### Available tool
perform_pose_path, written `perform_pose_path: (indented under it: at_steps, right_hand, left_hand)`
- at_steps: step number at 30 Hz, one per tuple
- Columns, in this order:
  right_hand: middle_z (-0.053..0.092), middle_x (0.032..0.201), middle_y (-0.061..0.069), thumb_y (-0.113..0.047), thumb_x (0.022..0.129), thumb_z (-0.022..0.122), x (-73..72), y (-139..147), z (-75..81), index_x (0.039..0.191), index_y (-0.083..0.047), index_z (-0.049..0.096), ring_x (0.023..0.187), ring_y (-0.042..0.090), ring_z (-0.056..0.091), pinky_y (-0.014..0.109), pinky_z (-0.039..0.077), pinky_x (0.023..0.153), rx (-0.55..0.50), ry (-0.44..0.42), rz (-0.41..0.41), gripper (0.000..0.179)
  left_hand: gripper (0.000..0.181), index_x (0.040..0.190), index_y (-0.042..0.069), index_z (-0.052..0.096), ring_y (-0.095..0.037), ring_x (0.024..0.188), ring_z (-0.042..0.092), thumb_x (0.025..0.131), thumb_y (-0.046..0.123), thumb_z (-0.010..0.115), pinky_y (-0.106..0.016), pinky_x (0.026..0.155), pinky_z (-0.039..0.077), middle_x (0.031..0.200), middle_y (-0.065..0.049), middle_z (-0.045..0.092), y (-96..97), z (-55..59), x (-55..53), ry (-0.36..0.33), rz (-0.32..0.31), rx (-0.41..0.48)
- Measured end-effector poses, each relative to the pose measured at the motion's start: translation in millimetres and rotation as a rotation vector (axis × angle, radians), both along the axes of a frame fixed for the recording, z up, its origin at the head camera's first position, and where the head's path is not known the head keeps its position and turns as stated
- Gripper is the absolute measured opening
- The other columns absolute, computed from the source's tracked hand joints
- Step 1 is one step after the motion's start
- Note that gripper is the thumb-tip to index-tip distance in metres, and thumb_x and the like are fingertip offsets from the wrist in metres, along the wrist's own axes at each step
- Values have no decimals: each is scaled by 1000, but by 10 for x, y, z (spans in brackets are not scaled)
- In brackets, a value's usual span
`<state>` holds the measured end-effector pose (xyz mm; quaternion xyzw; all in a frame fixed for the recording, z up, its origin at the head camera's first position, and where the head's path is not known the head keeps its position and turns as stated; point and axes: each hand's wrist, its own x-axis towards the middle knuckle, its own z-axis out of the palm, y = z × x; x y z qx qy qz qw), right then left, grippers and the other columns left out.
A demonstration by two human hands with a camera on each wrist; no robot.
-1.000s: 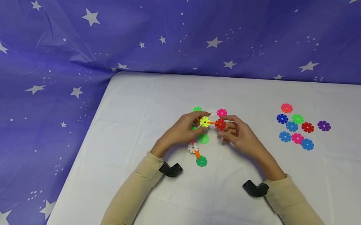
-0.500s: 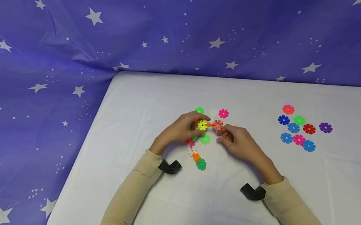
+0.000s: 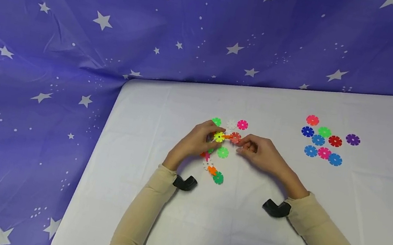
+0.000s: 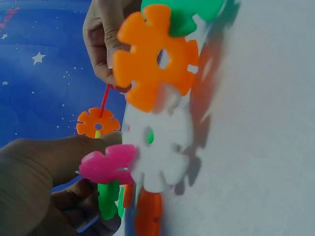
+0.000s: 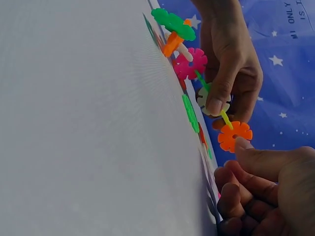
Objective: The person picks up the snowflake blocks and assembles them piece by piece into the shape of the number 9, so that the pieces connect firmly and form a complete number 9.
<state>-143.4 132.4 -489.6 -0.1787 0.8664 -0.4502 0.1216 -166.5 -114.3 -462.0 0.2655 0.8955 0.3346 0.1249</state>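
Observation:
Several notched plastic flower discs are linked in a chain. My left hand (image 3: 201,139) grips it, thumb on a white disc (image 5: 203,101) in the right wrist view. From there run a yellow disc (image 3: 219,137), an orange disc (image 5: 235,135) and a red disc (image 3: 235,137) at the end. My right hand (image 3: 262,152) pinches the red disc's outer edge, its other fingers curled. The chain's other end, with a pink disc (image 4: 106,164), a white disc (image 4: 165,142), an orange disc (image 4: 152,59) and a green disc (image 3: 218,178), trails toward the person. My left fingers hide part of the chain.
Loose discs lie beyond the hands, including a pink disc (image 3: 242,124), a white disc (image 3: 232,124) and a green disc (image 3: 223,152). Several more, such as a purple disc (image 3: 352,140), lie at the right on the white tablecloth (image 3: 226,228). A starry blue curtain (image 3: 196,25) stands behind.
My right hand has shifted slightly nearer the person and its fingers have drawn together at the red disc. The red disc's face now looks paler. My left hand keeps its grip, almost still.

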Motion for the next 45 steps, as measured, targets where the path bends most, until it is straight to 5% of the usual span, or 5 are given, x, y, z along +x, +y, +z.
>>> perform_pose_path:
  at_steps: [12, 24, 34, 40, 45]
  right_hand:
    - [58, 75, -1, -19, 84, 78, 27, -199, 35, 97, -11, 71, 68, 14, 49, 23, 40, 60, -26, 43, 91, 16]
    - [50, 65, -8, -25, 80, 82, 56, -419, 39, 113, -13, 72, 61, 8, 44, 29, 36, 64, 210, 214, 206, 36]
    - [55, 82, 0, -23, 80, 82, 62, -218, 66, 100, -12, 62, 74, 15, 49, 30, 42, 66, 238, 158, 79, 30]
    - [59, 78, 2, -16, 87, 75, 23, -121, 46, 100, -7, 60, 68, 15, 50, 30, 43, 63, 146, 158, 38, 23]
    - [61, 82, 4, -11, 90, 71, 15, -130, 52, 103, -5, 60, 70, 15, 51, 27, 45, 64, 54, 140, 20, 18]
  left_hand:
    - [34, 116, 11, 70, -17, 85, 48, 84, 19, 78, -27, 73, 40, 104, -2, 60, -289, -123, -44, -23, 11, 70]
    - [38, 120, 11, 68, -16, 87, 47, 84, 16, 78, -25, 77, 38, 106, -3, 62, -419, -250, -73, -91, -53, 226]
    - [60, 143, 14, 51, -17, 100, 48, 87, 14, 72, -31, 90, 42, 121, -5, 56, -330, -173, -159, -97, -144, 84]
    - [58, 139, 11, 55, -17, 107, 54, 87, 25, 76, -34, 99, 45, 121, -7, 57, -198, -146, -167, -62, -141, 6]
    - [44, 130, 12, 63, -15, 95, 54, 88, 23, 73, -29, 87, 47, 108, -3, 59, -139, -158, -171, -27, -96, -11]
